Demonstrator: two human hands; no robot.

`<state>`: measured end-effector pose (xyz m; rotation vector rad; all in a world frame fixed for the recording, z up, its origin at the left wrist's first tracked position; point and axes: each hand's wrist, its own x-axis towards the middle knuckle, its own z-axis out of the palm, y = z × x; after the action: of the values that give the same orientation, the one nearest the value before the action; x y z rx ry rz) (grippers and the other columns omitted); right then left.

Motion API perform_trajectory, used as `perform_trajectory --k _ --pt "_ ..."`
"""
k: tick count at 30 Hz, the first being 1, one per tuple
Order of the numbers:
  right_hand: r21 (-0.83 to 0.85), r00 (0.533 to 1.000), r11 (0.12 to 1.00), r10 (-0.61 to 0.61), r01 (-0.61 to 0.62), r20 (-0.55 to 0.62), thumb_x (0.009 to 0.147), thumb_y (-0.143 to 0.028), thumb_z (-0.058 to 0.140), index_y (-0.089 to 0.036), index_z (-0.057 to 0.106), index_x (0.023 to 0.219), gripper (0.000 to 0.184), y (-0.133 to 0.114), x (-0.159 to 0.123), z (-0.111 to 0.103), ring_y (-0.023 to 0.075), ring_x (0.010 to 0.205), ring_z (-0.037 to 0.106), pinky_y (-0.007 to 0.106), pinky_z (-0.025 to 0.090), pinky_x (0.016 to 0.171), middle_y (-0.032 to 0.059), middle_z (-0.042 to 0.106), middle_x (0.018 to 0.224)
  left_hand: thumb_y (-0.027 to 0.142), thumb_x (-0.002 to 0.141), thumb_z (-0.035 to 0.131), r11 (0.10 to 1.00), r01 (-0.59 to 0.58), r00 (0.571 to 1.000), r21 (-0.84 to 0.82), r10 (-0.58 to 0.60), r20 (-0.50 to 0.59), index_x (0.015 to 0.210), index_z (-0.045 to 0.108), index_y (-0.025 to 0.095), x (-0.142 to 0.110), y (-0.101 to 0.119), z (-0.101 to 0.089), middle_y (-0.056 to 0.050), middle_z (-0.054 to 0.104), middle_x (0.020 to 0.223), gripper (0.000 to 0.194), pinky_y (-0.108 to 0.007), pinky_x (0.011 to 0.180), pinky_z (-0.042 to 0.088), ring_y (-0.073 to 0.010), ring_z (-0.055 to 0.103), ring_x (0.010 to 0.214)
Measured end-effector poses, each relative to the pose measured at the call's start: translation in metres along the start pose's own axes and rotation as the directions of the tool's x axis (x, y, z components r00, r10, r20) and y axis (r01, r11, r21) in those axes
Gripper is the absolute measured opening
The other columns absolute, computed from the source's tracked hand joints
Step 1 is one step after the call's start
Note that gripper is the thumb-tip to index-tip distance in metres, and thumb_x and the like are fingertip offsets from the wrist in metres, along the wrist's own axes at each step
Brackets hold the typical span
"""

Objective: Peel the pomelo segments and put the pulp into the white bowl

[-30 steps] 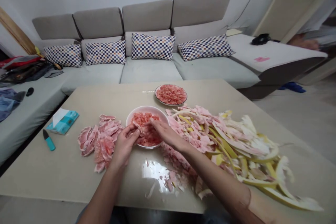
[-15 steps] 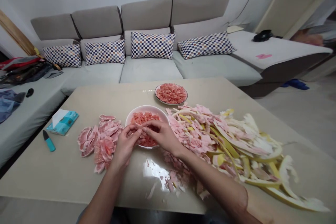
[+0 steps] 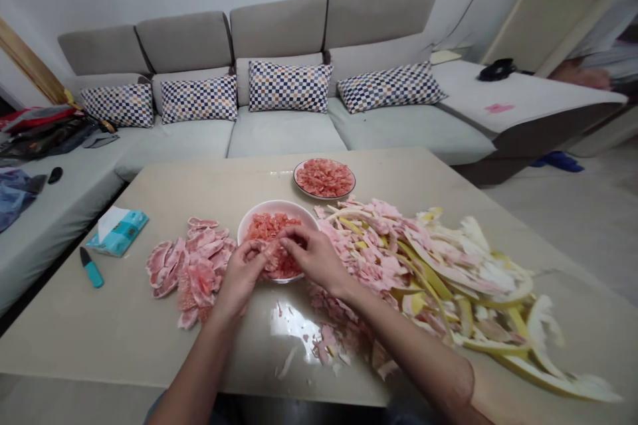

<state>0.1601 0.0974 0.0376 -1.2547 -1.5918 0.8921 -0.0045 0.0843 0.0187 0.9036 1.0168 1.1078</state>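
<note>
Over the near rim of a white bowl (image 3: 243, 229), my left hand (image 3: 242, 275) pinches a pale pink pomelo segment (image 3: 270, 254) between thumb and fingers. My right hand (image 3: 316, 259) comes in from the other side, its thumb and fingertips closed at the segment's right end. Red pomelo pulp (image 3: 269, 226) partly fills the bowl under my fingers. To the left lies a pile of pomelo segments (image 3: 199, 272) with skin on. Beyond the bowl, a dark-rimmed plate (image 3: 325, 198) bears more pulp pieces (image 3: 323, 176).
A large heap of yellow-white peel and pink membrane (image 3: 428, 265) spreads over the table's right side. At left are a blue tissue pack (image 3: 119, 232) and a teal-handled knife (image 3: 92, 269). A grey sofa (image 3: 284, 133) runs behind the table (image 3: 124, 332). Part of a person (image 3: 583, 73) shows at far right.
My right fingertips came down to the segment, met my left fingers, then drew slightly apart to the right. The bowl, plate and piles stay in place.
</note>
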Motion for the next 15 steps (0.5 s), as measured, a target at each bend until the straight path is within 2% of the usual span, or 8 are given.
perform_trajectory --k 3,5,7,9,12,15 --pt "-0.059 0.995 0.998 -0.028 0.022 -0.099 0.084 -0.025 0.055 -0.019 0.069 0.088 0.016 0.010 0.006 -0.010 0.0203 0.079 0.064 0.035 0.050 0.078 0.0053 0.070 0.087 0.034 0.071 0.074 1.000 0.001 0.999 -0.023 -0.002 -0.038 0.088 0.060 0.017 0.000 0.002 -0.003 0.004 0.059 0.073 0.028 -0.018 0.055 0.052 -0.0075 0.058 0.059" --pt "-0.075 0.997 0.996 -0.062 0.059 -0.047 0.083 -0.022 0.055 -0.020 0.070 0.093 0.018 0.014 0.009 -0.015 0.0221 0.091 0.064 0.038 0.049 0.085 0.0068 0.070 0.097 0.033 0.070 0.075 0.999 -0.005 0.999 -0.042 0.004 -0.037 0.093 0.061 0.017 0.000 0.004 -0.003 0.002 0.060 0.083 0.031 -0.019 0.059 0.053 -0.0078 0.060 0.064" --pt "-0.107 0.994 0.988 -0.108 0.110 0.023 0.082 -0.020 0.057 -0.021 0.071 0.098 0.022 0.013 0.009 -0.017 0.0244 0.108 0.059 0.042 0.043 0.098 0.0084 0.068 0.112 0.033 0.070 0.075 0.999 -0.005 1.000 -0.049 0.004 -0.024 0.094 0.063 0.017 -0.001 0.006 -0.003 0.001 0.061 0.089 0.032 -0.020 0.063 0.054 -0.0086 0.061 0.069" --pt "-0.101 0.990 0.987 -0.118 0.126 0.075 0.084 -0.022 0.057 -0.022 0.071 0.104 0.024 0.008 0.006 -0.014 0.0248 0.116 0.055 0.045 0.037 0.104 0.0087 0.065 0.119 0.034 0.070 0.075 0.999 0.003 1.000 -0.048 -0.004 -0.012 0.092 0.064 0.017 -0.001 0.007 -0.001 0.001 0.061 0.090 0.030 -0.023 0.068 0.056 -0.0092 0.061 0.071" --pt "-0.003 0.989 0.998 -0.069 0.070 0.128 0.087 -0.031 0.056 -0.023 0.068 0.109 0.026 -0.001 0.000 -0.006 0.0229 0.108 0.060 0.042 0.044 0.098 0.0077 0.066 0.116 0.034 0.069 0.076 0.999 0.012 1.000 -0.039 -0.012 -0.006 0.090 0.065 0.018 -0.002 0.007 0.001 0.000 0.062 0.093 0.029 -0.024 0.070 0.056 -0.0110 0.062 0.077" --pt "0.017 0.987 0.997 -0.078 0.076 0.140 0.083 -0.035 0.064 -0.023 0.070 0.103 0.024 -0.006 -0.003 0.003 0.0218 0.097 0.064 0.037 0.048 0.088 0.0064 0.070 0.104 0.034 0.070 0.075 1.000 0.003 1.000 -0.014 -0.003 0.019 0.091 0.065 0.018 -0.002 0.006 0.001 -0.002 0.064 0.096 0.028 -0.024 0.070 0.056 -0.0138 0.063 0.082"
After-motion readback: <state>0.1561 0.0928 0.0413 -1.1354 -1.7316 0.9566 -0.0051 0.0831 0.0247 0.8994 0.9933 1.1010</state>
